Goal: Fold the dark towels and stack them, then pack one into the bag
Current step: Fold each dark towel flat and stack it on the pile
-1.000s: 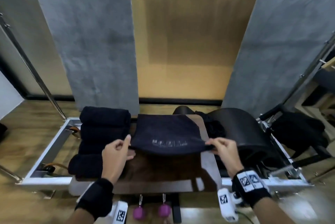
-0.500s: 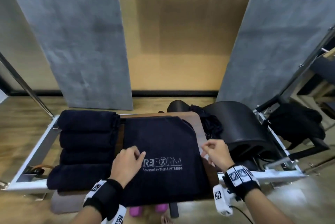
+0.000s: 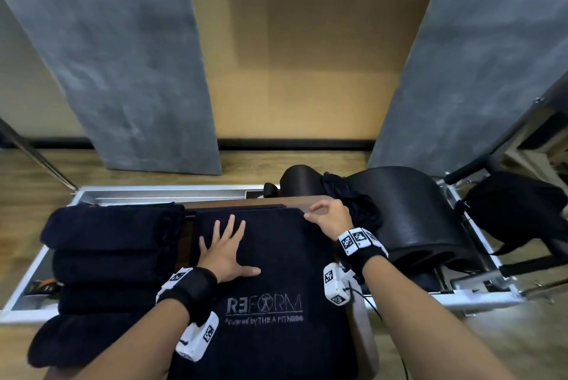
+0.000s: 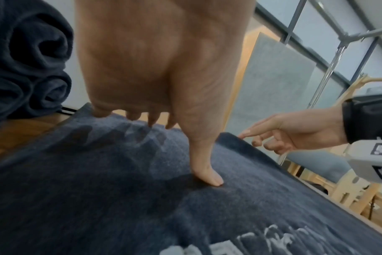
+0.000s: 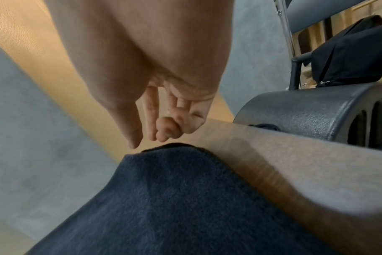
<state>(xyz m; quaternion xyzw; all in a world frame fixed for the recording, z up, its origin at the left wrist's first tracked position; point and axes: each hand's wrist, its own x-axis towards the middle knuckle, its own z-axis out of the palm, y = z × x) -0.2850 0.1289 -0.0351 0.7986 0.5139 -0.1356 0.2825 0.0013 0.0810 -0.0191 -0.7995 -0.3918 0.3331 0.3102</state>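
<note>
Left grip: our left hand (image 3: 226,252) lies flat, fingers spread, pressing on the towel (image 3: 276,272), grasping nothing.
Right grip: our right hand (image 3: 330,218) hovers at the towel's far right corner, fingers loosely bent; the right wrist view shows the fingertips (image 5: 134,144) just above the cloth, released.
Towel: spread on the brown surface (image 3: 322,200), logo toward the near edge.
Rolled towels (image 3: 107,259): four in a row, just left of the spread one.
Bag (image 3: 513,210): far right, well apart.
</note>
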